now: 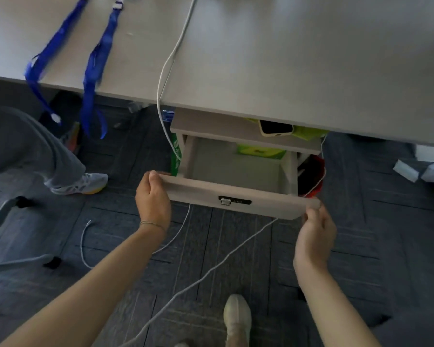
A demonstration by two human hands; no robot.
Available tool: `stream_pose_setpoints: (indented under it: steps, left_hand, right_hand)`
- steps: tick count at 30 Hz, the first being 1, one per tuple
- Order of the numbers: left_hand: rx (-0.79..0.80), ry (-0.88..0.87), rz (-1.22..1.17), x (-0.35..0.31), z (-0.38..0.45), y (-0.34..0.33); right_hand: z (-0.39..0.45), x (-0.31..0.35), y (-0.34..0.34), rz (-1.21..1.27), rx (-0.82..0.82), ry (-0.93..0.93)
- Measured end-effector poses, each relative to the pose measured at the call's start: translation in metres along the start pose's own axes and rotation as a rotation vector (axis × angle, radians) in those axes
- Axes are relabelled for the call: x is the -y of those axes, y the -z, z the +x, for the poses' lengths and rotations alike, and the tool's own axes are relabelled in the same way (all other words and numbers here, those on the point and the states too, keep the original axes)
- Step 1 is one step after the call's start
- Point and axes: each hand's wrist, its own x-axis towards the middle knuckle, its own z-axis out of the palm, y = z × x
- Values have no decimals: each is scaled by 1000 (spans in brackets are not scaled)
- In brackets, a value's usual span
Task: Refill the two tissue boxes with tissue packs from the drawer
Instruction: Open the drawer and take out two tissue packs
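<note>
two bare forearms rose from the lower corners of the frame. left hand (152, 196) curled over the left end of the drawer (238, 196) front, fingers wrapped tight on its top edge. right hand (316, 231) pinched the right end of the same panel, fingers closed on the corner. the drawer stood pulled out at centre frame, below the grey desk (286, 58). inside it, at the back, a green tissue pack (259, 152) lay partly under the cabinet top; the rest of the drawer floor showed bare. a phone (276, 127) rested on the cabinet top, just under the desk edge. a white cable (171, 63) ran off the desk, down past the drawer and across the carpet. blue lanyards (95, 63) hung over the desk edge, upper left. one pale shoe (237, 315) showed at the bottom centre.
</note>
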Motion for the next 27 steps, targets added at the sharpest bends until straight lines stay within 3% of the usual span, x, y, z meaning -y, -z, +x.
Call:
stream_pose_setpoints:
  steps: [7, 17, 21, 25, 27]
  left_hand:
    - [-95, 91, -41, 14, -35, 15]
    - [-223, 141, -45, 27, -75, 48]
    - [-190, -56, 8, 6, -76, 54]
    - [-53, -273, 185, -35, -69, 24]
    - [60, -298, 213, -52, -64, -7]
  right_hand:
    - [-51, -19, 28, -148, -106, 16]
    - [-95, -32, 65, -144, -133, -68]
    - [-93, -20, 72, -204, -131, -22]
    - [-62, 18, 43, -355, 8, 229]
    - [-39, 35, 17, -447, 112, 353]
